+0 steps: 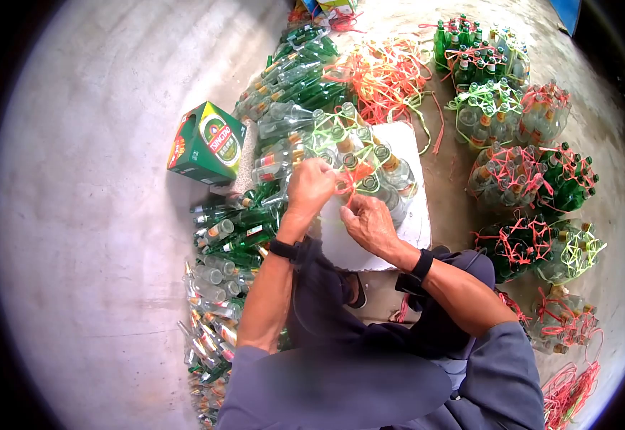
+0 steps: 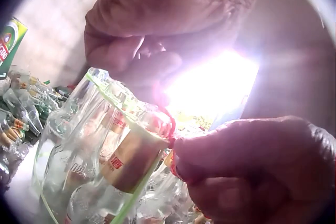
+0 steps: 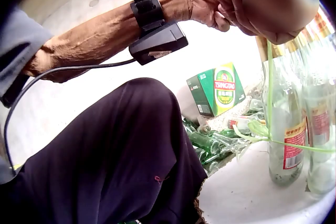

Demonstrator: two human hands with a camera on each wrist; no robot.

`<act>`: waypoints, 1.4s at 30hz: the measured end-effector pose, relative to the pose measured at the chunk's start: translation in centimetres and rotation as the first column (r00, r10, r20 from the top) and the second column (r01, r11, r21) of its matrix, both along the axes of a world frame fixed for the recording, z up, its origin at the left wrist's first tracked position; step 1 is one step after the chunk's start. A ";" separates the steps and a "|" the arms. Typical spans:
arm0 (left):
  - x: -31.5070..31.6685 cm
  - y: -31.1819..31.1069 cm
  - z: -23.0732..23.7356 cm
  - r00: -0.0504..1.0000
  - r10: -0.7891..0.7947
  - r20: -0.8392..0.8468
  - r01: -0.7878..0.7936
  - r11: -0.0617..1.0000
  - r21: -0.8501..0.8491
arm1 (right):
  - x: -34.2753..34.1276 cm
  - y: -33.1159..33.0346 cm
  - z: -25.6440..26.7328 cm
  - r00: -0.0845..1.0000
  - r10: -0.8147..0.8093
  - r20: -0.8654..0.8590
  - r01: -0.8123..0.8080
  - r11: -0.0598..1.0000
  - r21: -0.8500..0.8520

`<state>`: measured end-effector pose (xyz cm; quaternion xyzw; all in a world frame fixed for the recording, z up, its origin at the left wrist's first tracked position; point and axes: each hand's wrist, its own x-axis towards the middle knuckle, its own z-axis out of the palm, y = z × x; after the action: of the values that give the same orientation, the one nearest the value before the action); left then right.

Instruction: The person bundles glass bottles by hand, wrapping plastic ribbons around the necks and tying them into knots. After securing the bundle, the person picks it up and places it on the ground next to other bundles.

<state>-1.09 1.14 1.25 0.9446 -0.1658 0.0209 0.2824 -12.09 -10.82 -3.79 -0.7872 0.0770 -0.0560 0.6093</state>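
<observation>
A bundle of clear glass bottles (image 1: 396,174) stands upright on a white board (image 1: 341,244), with light green plastic strap (image 2: 128,206) running round and across it. At the near side of the bottle necks, my left hand (image 1: 310,188) is curled and pinches a red plastic strap (image 2: 171,124). My right hand (image 1: 373,226) pinches the same strap between thumb and forefinger, just to the right. The strap bends in a small loop between the two hands, close over the bottle tops. In the right wrist view the right fingers hide the strap.
Many loose green and clear bottles (image 1: 237,240) lie piled to the left, beside a green Tsingtao carton (image 1: 207,143). A tangled heap of orange-red strap (image 1: 384,79) lies beyond the board. Several tied bottle bundles (image 1: 509,179) stand on the floor at right.
</observation>
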 end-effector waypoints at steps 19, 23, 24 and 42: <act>-1.0 -1.5 1.8 0.900 -0.264 -0.347 -0.219 0.414 -0.884 | -0.1 0.2 -0.7 0.999 -0.015 0.032 0.005 0.954 0.301; 1.7 -1.4 1.1 0.858 -0.244 -0.452 -0.365 0.331 -0.870 | -0.2 -0.5 -0.7 0.996 0.031 -0.080 -0.013 0.977 0.214; 2.1 -1.2 1.3 0.847 -0.238 -0.475 -0.405 0.289 -0.867 | -0.3 -0.5 -0.7 0.999 0.003 -0.053 0.008 0.982 0.191; 4.5 -2.0 0.2 0.869 -0.167 -0.466 -0.437 0.182 -0.881 | -0.3 -1.7 0.4 0.997 -0.065 0.028 0.065 0.998 -0.004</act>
<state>3.46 -0.81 1.46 0.5320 0.0468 -0.0796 0.8417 -12.40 -12.52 -3.36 -0.7850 0.0939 -0.0872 0.6061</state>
